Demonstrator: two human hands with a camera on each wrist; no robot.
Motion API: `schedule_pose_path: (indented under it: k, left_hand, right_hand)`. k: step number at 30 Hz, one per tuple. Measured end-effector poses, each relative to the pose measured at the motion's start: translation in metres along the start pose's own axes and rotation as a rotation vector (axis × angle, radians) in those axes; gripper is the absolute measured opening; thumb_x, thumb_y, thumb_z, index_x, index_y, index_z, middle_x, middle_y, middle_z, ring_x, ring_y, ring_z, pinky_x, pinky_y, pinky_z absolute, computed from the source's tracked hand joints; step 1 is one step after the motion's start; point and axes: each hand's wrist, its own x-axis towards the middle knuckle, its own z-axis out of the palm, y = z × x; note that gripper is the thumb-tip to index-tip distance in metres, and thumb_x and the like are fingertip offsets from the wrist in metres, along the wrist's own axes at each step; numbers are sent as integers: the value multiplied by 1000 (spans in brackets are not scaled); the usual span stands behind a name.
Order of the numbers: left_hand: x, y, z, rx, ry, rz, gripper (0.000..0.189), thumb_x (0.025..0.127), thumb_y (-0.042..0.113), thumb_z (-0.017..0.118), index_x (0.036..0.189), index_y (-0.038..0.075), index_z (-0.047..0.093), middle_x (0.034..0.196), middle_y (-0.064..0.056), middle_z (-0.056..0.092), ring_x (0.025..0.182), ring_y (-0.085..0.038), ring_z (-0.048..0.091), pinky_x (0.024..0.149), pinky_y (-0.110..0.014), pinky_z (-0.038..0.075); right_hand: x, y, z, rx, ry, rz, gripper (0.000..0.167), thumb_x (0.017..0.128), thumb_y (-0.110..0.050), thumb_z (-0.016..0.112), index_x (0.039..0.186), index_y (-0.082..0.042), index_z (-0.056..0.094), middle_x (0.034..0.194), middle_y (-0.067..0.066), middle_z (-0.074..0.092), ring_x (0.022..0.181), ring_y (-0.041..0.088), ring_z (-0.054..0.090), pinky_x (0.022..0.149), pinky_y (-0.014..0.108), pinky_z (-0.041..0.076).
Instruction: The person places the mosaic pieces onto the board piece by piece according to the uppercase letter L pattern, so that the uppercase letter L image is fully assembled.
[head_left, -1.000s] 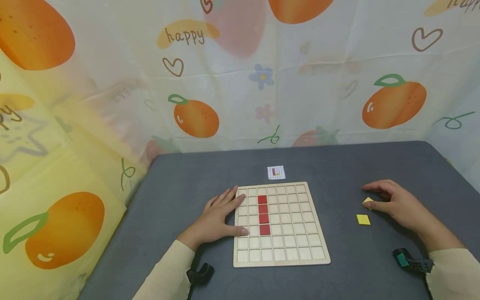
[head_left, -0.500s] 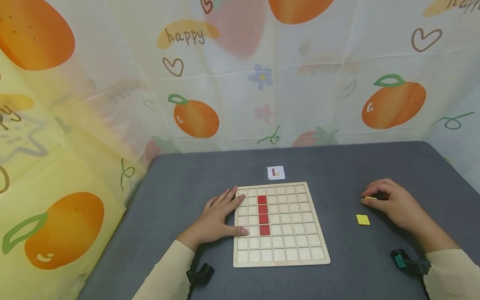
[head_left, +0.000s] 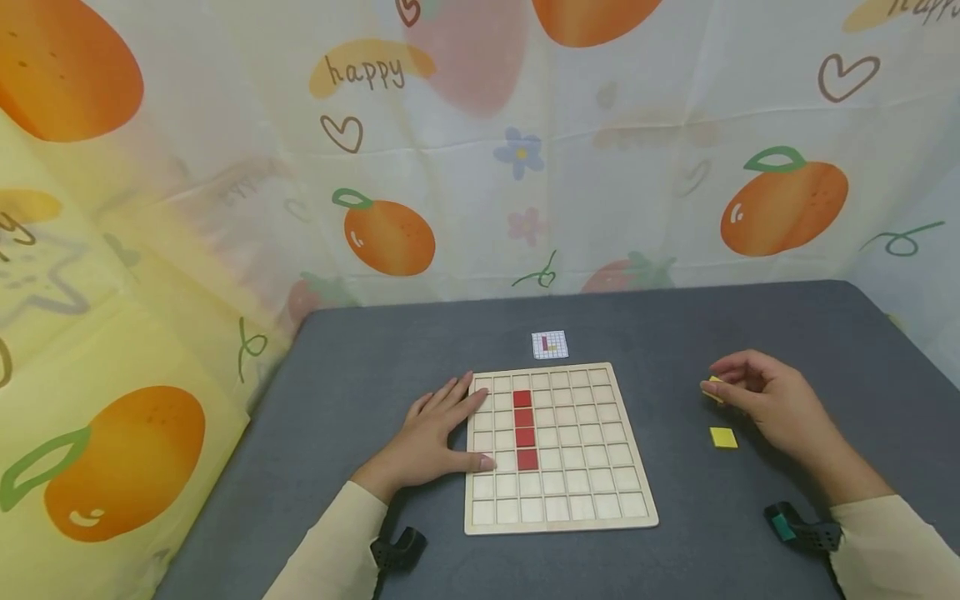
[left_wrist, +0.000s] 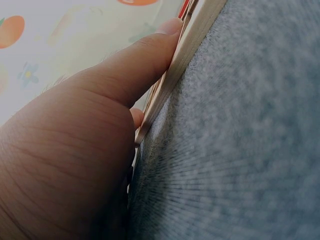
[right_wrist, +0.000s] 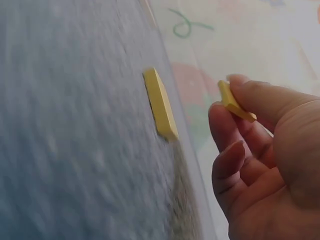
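Note:
A light wooden grid board (head_left: 555, 483) lies on the dark table, with several red square tiles (head_left: 525, 437) in one column of its cells. My left hand (head_left: 423, 442) rests spread on the board's left edge, fingers extended and thumb over the rim. In the left wrist view the thumb (left_wrist: 140, 62) lies along the board's edge. To the right of the board, my right hand (head_left: 780, 408) pinches a yellow square tile (right_wrist: 231, 100) between thumb and fingertips, raised off the table. A second yellow tile (head_left: 723, 437) lies flat on the table just below that hand.
Behind the board lies a small printed card (head_left: 550, 344) showing a grid with red and yellow marks. The dark grey table (head_left: 420, 350) ends at a fruit-patterned curtain (head_left: 465, 167). Each wrist wears a black strap mount (head_left: 806, 529).
The right hand has picked up one yellow tile, tilting it up off the table, and moved slightly left with it. The left hand stays on the board.

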Motion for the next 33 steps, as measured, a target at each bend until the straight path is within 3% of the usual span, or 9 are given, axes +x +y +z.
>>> schedule_pose_path:
  k: [4, 12, 16, 26, 33]
  left_hand:
    - [-1, 0, -1, 0, 1, 4, 107, 89, 72, 79, 174, 25, 34, 182, 0, 9, 166, -28, 4, 125, -64, 4]
    - [-2, 2, -3, 2, 1, 1, 107, 89, 72, 79, 174, 25, 34, 182, 0, 9, 166, -27, 4, 126, -63, 4]
    - [-2, 1, -2, 6, 4, 4, 107, 89, 72, 79, 174, 25, 34, 182, -1, 9, 166, -28, 4, 126, -64, 4]
    - [0, 1, -1, 18, 9, -10, 108, 87, 74, 80, 173, 26, 35, 181, 1, 10, 166, -28, 4, 126, -63, 5]
    - [0, 1, 0, 8, 11, -2, 108, 87, 74, 79, 173, 25, 36, 181, 1, 10, 166, -27, 4, 126, -63, 4]
  right_hand:
    - [-1, -9, 8, 35, -22, -11, 16, 102, -14, 82, 112, -4, 75, 90, 7, 72, 76, 19, 66, 59, 29, 51]
    - [-3, -30, 28, 128, -86, -32, 10, 102, -13, 80, 110, -7, 78, 96, 4, 76, 75, 23, 64, 57, 30, 49]
    - [-5, -39, 41, 156, -94, -66, 6, 101, -12, 82, 106, -10, 79, 95, 0, 77, 76, 23, 67, 62, 28, 52]
    - [-12, -63, 72, 284, -180, -133, 13, 105, -6, 75, 117, -4, 78, 104, 3, 74, 86, 19, 70, 72, 30, 58]
    - [-16, -74, 96, 315, -230, -161, 13, 101, -6, 80, 112, -12, 81, 107, -3, 74, 86, 17, 65, 73, 28, 54]
